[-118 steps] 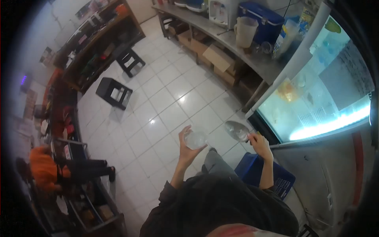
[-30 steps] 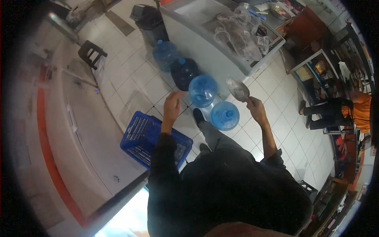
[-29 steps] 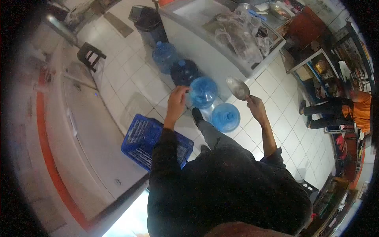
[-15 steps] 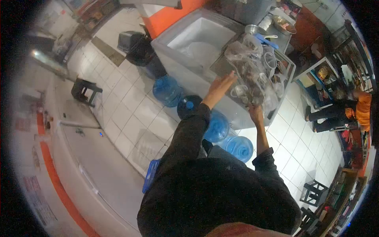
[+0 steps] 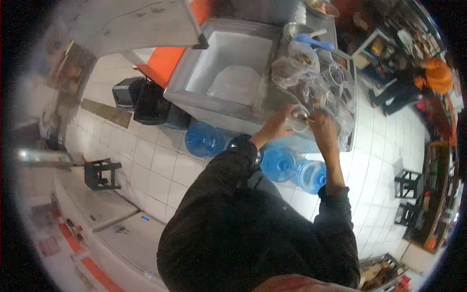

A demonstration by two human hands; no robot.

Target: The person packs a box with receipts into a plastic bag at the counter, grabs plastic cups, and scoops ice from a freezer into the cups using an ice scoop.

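My left hand (image 5: 276,127) is closed on the side of a clear plastic cup (image 5: 298,126) at the front edge of the freezer. My right hand (image 5: 323,127) is a fist on the cup's right, shut on the handle of a metal scoop (image 5: 300,114). The scoop's small, foreshortened bowl shows over the cup's mouth; what it holds is too blurred to tell. Just behind both hands, clear plastic bags and cups (image 5: 316,92) lie on the freezer's right part. To the left, the white chest (image 5: 177,86) stands open with a pale mass (image 5: 234,83) inside.
Blue water jugs (image 5: 204,139) stand on the tiled floor along the chest's front. A black bin (image 5: 151,104) is left of it. Metal bowls (image 5: 295,31) and a blue-handled utensil (image 5: 314,41) lie at the back. Black stools (image 5: 102,174) stand farther off. A person in orange (image 5: 435,77) is at right.
The view has turned from the floor and blue basket toward the open chest. My left hand, empty before, has taken hold of a cup. My right hand has brought the scoop to it.
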